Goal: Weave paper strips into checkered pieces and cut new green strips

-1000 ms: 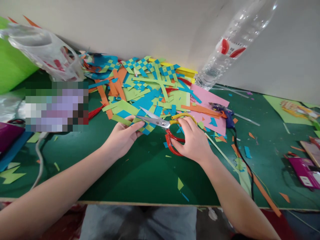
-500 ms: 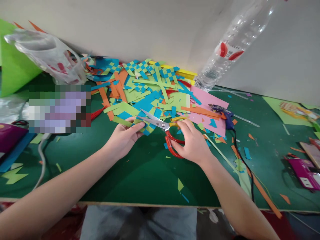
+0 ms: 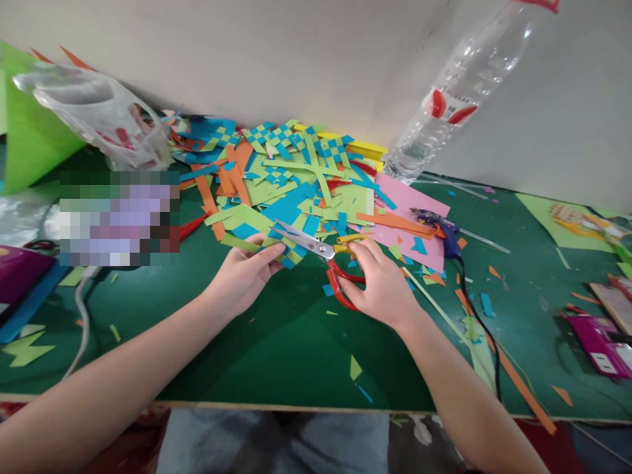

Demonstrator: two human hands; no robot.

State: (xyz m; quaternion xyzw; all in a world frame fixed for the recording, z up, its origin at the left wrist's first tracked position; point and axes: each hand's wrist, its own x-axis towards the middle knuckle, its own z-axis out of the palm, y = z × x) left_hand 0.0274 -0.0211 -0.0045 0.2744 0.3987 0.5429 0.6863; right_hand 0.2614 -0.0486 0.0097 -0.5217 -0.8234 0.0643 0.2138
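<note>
My left hand pinches the edge of a small woven paper piece of blue and light-green strips, at the near side of a paper heap. My right hand grips scissors with a red and a yellow handle loop. The steel blades point left and lie over the woven piece, slightly apart. Behind them spreads a pile of woven squares and loose strips in blue, green and orange.
A green table bears scattered paper scraps. A clear plastic bottle leans against the wall at the back. A glue gun with a black cord lies on pink paper to the right. A plastic bag sits at the far left; a magenta box is at the right.
The scissor handles have drawn closer together and the blades have narrowed over the woven piece. Both hands stay in nearly the same place.
</note>
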